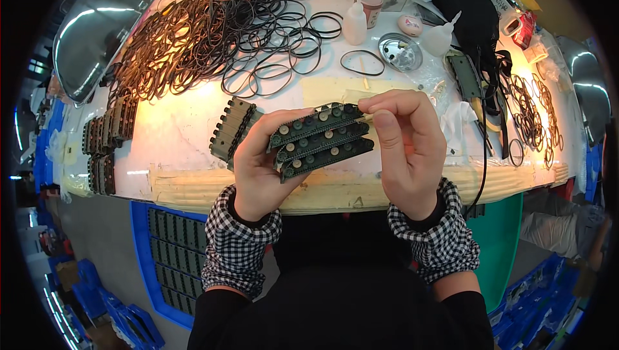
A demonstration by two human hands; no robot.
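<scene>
My left hand [261, 169] grips a stack of dark green wheeled strips [322, 134], which look like toy tank track pieces. Rows of small round wheels, some tan and some dark, run along their sides. At the stack's right end is my right hand [412, 150], thumb and forefinger pinched together. A thin pale bit shows by those fingertips, too small to name. Just left of my left hand, a further group of green-brown track pieces [231, 129] rests on the table.
Black rubber bands [225, 34] lie heaped at the back left, with one loose band [362, 62] nearer the middle. More track pieces [109, 127] stand at the left. White squeeze bottles [354, 22] and a round metal dish [400, 52] sit behind. A blue tray [143, 247] of green parts is below the table edge.
</scene>
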